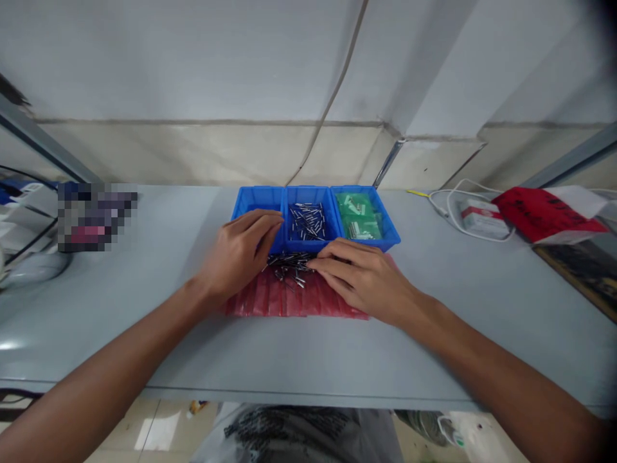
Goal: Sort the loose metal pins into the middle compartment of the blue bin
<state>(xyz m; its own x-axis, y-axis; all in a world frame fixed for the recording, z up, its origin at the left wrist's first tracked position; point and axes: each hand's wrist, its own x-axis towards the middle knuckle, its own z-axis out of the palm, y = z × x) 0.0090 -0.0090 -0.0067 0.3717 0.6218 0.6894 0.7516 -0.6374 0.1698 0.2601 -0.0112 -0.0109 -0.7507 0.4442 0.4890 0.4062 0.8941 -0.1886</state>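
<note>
"What sort of place is this?"

"It looks like a small workshop or assembly bench: blue bins of small metal parts on a plain grey tabletop."

"And around it?"

"Bare wall, metal frame posts, a loose cable, tiled floor."

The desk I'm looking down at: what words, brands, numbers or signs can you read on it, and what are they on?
None can be read for certain.
Red packet: dark lettering, too blurred.
White-and-red box: any print is too small.
Green bag: no lettering I can make out.
</note>
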